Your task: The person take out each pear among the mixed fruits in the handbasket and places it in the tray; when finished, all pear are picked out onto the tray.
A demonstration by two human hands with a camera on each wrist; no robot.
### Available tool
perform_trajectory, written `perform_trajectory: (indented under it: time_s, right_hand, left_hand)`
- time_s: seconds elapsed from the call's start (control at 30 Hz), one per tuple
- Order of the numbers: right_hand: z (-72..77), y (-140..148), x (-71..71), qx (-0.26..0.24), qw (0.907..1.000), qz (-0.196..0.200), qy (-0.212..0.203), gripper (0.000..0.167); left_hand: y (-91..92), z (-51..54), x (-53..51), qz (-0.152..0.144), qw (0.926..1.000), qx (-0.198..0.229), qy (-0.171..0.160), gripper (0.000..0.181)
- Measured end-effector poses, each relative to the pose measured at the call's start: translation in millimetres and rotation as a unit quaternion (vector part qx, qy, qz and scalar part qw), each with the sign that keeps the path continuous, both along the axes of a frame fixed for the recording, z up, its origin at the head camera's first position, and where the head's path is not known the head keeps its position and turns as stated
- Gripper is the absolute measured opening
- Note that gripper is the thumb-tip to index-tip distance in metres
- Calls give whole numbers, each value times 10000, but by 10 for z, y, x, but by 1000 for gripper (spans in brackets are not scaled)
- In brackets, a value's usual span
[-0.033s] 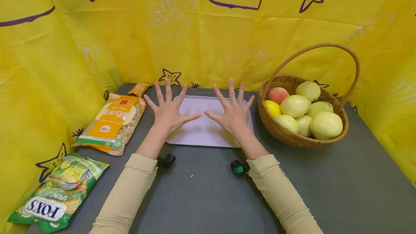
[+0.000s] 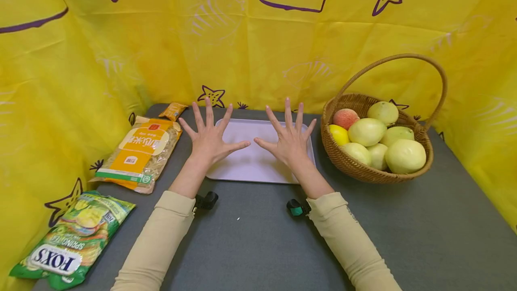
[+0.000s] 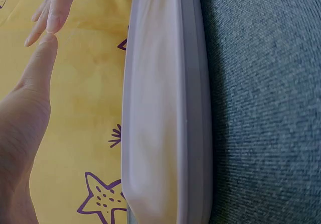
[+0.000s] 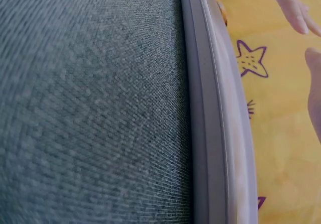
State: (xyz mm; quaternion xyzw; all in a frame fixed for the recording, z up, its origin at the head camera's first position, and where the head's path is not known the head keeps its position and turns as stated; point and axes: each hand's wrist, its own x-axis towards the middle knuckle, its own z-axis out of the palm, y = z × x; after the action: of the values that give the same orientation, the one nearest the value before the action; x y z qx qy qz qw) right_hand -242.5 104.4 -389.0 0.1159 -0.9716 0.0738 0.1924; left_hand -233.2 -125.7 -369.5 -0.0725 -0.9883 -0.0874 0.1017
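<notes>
Both hands hover with fingers spread wide above a pale lilac tray (image 2: 258, 167) on the grey cloth. The left hand (image 2: 208, 143) is over the tray's left side, the right hand (image 2: 288, 143) over its right side. Neither holds anything, and their thumbs point toward each other with a small gap. In the left wrist view the tray (image 3: 193, 108) runs upright through the middle, with the left hand (image 3: 22, 133) at the left edge. From the right wrist, the tray's rim (image 4: 205, 108) shows, with part of the right hand (image 4: 315, 88) at the right edge.
Right of the tray stands a wicker basket (image 2: 351, 169) with a tall handle, holding a peach (image 2: 345, 118), a yellow fruit (image 2: 338, 134) and several pale green fruits (image 2: 405, 156). At left lie an orange-and-clear food bag (image 2: 137, 152), a small orange packet (image 2: 173, 111) and a green Fox's bag (image 2: 76, 237).
</notes>
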Motion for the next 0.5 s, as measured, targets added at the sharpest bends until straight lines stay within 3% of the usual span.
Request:
perform_trajectory:
  time_s: [0.17,0.33,0.5]
  right_hand:
    - [-4,7,14,-66,9999,-19,-150,96]
    - [49,26,99,-198,9989,171,-384,96]
    - [292,166,390,-851,9907,1059,-69,88]
  left_hand:
    - [6,11,-2,-99,9999,9,31,109]
    - [-8,44,61,-316,9995,70,23,108]
    - [-75,48,214,-747,9956,564,70,105]
